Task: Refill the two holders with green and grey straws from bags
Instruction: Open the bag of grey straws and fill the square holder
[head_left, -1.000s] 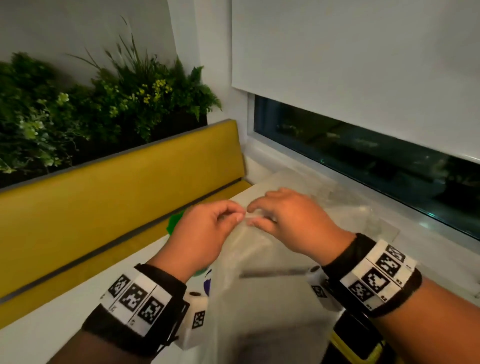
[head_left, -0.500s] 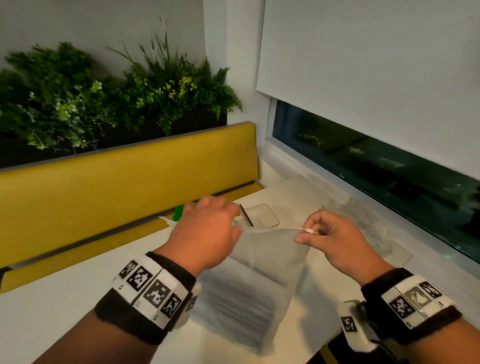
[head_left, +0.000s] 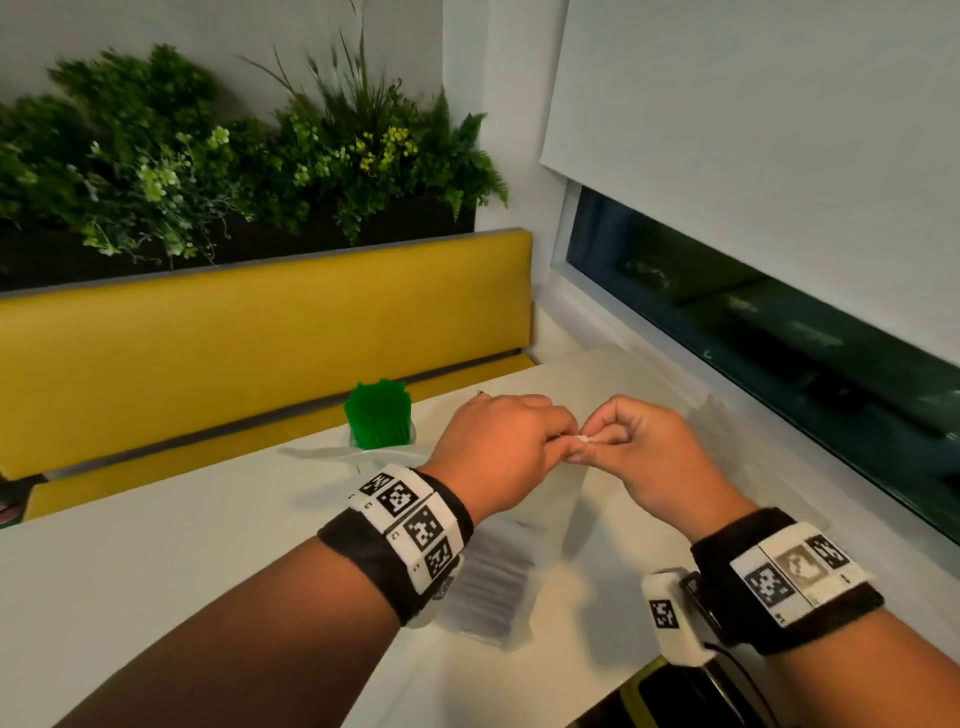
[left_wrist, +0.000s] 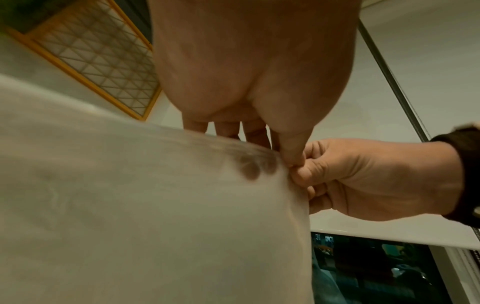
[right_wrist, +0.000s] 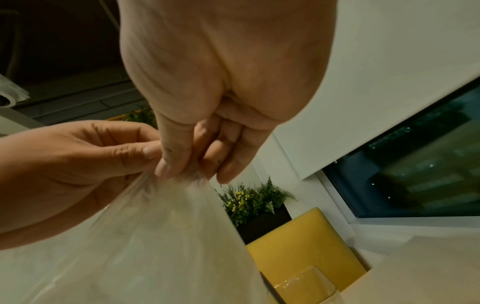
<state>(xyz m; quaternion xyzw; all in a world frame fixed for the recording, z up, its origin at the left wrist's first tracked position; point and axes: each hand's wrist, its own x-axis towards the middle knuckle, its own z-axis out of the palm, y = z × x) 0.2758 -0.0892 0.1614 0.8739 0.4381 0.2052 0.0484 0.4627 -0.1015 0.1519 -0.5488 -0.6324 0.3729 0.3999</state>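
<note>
A: Our left hand (head_left: 498, 447) and right hand (head_left: 644, 452) both pinch the top edge of the plastic bag (head_left: 493, 577) of grey straws, which hangs down to the counter (head_left: 156, 571).

B: We'd judge the film thin, soft and slippery, so we should grip right at the mouth.

A: Green straws (head_left: 378, 413) already fill one holder. A clear holder (right_wrist: 306, 286) stands by, half cut off.

B: We can't tell whether the mouth is open.
</note>
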